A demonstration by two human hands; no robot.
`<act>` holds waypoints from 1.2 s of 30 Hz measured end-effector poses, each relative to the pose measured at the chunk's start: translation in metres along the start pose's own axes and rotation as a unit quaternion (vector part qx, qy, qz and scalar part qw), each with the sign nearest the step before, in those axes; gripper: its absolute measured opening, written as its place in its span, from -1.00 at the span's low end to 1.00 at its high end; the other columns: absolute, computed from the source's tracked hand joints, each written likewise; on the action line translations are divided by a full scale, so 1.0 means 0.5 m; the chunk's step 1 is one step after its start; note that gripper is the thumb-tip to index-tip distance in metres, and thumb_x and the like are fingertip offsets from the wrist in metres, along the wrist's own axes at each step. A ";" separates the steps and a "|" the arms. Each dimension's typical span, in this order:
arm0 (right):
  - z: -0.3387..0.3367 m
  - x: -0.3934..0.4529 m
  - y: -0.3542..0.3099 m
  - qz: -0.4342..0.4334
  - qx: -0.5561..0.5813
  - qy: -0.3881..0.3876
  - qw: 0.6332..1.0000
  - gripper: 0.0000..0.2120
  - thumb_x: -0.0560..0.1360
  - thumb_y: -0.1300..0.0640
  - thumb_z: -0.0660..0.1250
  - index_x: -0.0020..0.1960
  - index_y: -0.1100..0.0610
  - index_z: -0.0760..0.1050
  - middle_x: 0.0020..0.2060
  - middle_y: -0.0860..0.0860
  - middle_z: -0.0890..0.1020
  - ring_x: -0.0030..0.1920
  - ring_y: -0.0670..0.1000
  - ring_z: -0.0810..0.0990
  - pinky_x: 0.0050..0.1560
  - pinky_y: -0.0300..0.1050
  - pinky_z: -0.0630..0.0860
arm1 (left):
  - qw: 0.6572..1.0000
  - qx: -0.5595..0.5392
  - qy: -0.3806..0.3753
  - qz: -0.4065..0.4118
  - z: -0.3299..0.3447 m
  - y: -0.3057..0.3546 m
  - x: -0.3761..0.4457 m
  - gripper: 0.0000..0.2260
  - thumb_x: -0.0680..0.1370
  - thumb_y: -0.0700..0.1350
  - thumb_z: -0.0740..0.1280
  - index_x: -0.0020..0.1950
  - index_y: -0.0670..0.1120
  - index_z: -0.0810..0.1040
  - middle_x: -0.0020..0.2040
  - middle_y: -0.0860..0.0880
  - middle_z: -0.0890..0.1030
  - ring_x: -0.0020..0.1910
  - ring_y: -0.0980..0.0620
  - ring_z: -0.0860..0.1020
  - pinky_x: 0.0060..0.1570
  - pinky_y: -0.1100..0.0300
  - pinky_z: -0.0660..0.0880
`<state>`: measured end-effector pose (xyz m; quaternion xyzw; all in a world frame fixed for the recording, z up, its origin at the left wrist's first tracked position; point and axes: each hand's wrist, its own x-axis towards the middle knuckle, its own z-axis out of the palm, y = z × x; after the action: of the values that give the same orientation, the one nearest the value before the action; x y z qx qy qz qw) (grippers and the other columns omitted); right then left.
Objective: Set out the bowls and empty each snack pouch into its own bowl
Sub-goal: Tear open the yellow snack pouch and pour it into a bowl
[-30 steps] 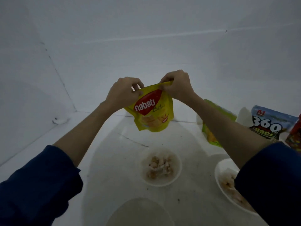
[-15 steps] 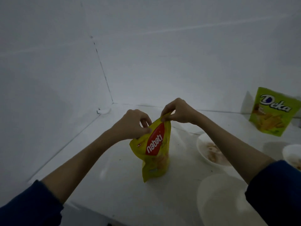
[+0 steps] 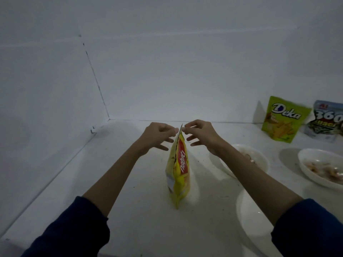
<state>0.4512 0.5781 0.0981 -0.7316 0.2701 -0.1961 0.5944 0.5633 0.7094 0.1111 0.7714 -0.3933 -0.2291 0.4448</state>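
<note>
Fingers of both hands meet at the top edge of the yellow Nabati pouch [image 3: 178,169], centre of frame. Left hand [image 3: 157,134]: thumb and forefinger appear to pinch the top corner from the left, remaining fingers spread and loosely extended. Right hand [image 3: 201,134]: thumb and forefinger tips at the same corner from the right, other fingers fanned out; whether the tips actually grip the foil cannot be told at this size. Pouch is seen edge-on, upright, its base on the white tabletop [image 3: 130,210], red logo panel facing right.

Right half of frame: one white bowl with snack pieces [image 3: 259,160] just behind the right forearm, partly hidden by it. Second white bowl with snack pieces [image 3: 323,169] at the right edge. Third bowl [image 3: 254,219], lower right, shows a bare inside; largely covered by the right sleeve [image 3: 311,230].

Upper right, against the white wall [image 3: 167,71]: green Deka pouch [image 3: 284,119] standing upright, and just beside it, a blue-and-white pouch marked 360 [image 3: 326,121], cut off by the frame edge.

Light is dim.
</note>
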 end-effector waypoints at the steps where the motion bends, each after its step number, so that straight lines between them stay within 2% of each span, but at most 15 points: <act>1: 0.002 -0.001 -0.001 0.004 -0.002 0.001 1.000 -0.72 0.43 0.07 0.38 0.06 0.21 0.48 -0.16 0.06 0.59 -0.22 0.00 0.58 -0.22 -0.12 0.56 | 1.000 0.001 -0.009 0.005 0.006 0.001 0.004 -0.70 0.48 0.04 0.35 0.11 -0.11 0.57 -0.07 0.00 0.63 -0.17 0.17 0.61 -0.42 0.33 0.54; 4: 0.007 -0.006 0.000 0.015 0.004 0.000 1.000 -0.71 0.42 0.08 0.40 0.05 0.22 0.49 -0.23 0.03 0.60 -0.24 -0.02 0.59 -0.26 -0.16 0.55 | 0.999 -0.020 -0.023 0.012 0.014 0.002 0.010 -0.70 0.47 0.02 0.36 0.12 -0.12 0.57 -0.10 0.00 0.63 -0.17 0.15 0.61 -0.41 0.33 0.55; 8: 0.012 -0.010 0.003 0.017 0.018 -0.004 1.000 -0.74 0.42 0.09 0.39 0.03 0.22 0.51 -0.21 0.04 0.61 -0.23 -0.01 0.60 -0.29 -0.20 0.56 | 0.998 -0.046 -0.039 0.015 0.012 -0.004 0.011 -0.71 0.49 -0.01 0.34 0.13 -0.13 0.57 -0.08 -0.01 0.63 -0.15 0.15 0.61 -0.38 0.33 0.57; 18: 0.012 -0.014 -0.003 0.026 0.052 0.008 0.998 -0.87 0.45 0.23 0.35 -0.03 0.26 0.54 -0.24 0.06 0.61 -0.24 0.00 0.61 -0.32 -0.23 0.55 | 0.998 -0.061 -0.031 -0.001 0.018 0.000 0.014 -0.75 0.48 -0.06 0.37 0.10 -0.15 0.58 -0.10 -0.03 0.63 -0.14 0.11 0.61 -0.37 0.33 0.57; 24: 0.024 -0.013 -0.012 0.011 0.058 0.040 0.997 -0.94 0.42 0.37 0.32 -0.13 0.31 0.57 -0.31 0.13 0.61 -0.31 0.05 0.60 -0.26 -0.19 0.61 | 0.998 -0.041 0.048 0.031 0.029 0.008 0.012 -0.80 0.44 -0.19 0.40 0.03 -0.23 0.60 -0.13 -0.15 0.66 -0.32 0.12 0.65 -0.38 0.31 0.58; 27: 0.033 -0.007 -0.013 -0.003 0.033 0.082 0.996 -0.93 0.38 0.39 0.33 -0.18 0.32 0.59 -0.29 0.18 0.62 -0.25 0.16 0.62 -0.13 -0.04 0.64 | 0.993 0.003 0.100 0.062 0.041 0.011 0.004 -0.77 0.39 -0.22 0.43 0.03 -0.23 0.62 -0.13 -0.19 0.67 -0.24 -0.03 0.65 -0.17 0.16 0.62; 30: 0.039 -0.005 -0.009 -0.020 0.008 0.107 0.994 -0.93 0.36 0.38 0.37 -0.17 0.34 0.61 -0.26 0.18 0.63 -0.16 0.22 0.65 -0.04 0.07 0.63 | 0.989 0.017 0.117 0.083 0.046 0.008 0.000 -0.77 0.36 -0.21 0.46 -0.01 -0.22 0.64 -0.14 -0.18 0.68 -0.27 0.03 0.62 -0.17 0.22 0.58; 32: 0.040 -0.008 -0.007 -0.032 0.008 0.107 0.994 -0.93 0.36 0.37 0.38 -0.17 0.33 0.62 -0.29 0.16 0.63 -0.18 0.20 0.65 -0.04 0.08 0.63 | 0.988 0.013 0.126 0.083 0.046 0.007 -0.002 -0.77 0.35 -0.22 0.46 -0.01 -0.21 0.65 -0.14 -0.18 0.68 -0.26 0.02 0.62 -0.15 0.20 0.58; 34: 0.042 -0.013 -0.008 -0.050 0.005 0.112 0.992 -0.93 0.35 0.36 0.38 -0.18 0.31 0.62 -0.32 0.13 0.63 -0.24 0.15 0.64 -0.07 0.05 0.64 | 0.987 0.008 0.136 0.084 0.048 0.009 -0.005 -0.77 0.36 -0.23 0.44 0.01 -0.19 0.64 -0.16 -0.17 0.69 -0.28 0.04 0.62 -0.15 0.22 0.59; 36: 0.047 -0.017 -0.009 -0.068 0.004 0.123 0.990 -0.92 0.35 0.36 0.38 -0.17 0.31 0.63 -0.31 0.14 0.63 -0.26 0.11 0.63 -0.12 -0.03 0.63 | 0.984 0.012 0.151 0.093 0.053 0.009 -0.008 -0.77 0.37 -0.24 0.43 0.02 -0.16 0.63 -0.19 -0.15 0.69 -0.30 0.07 0.62 -0.20 0.32 0.55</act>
<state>0.4595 0.6021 0.0975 -0.7165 0.2902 -0.3249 0.5448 0.5407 0.6980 0.1019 0.7625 -0.3945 -0.0630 0.5090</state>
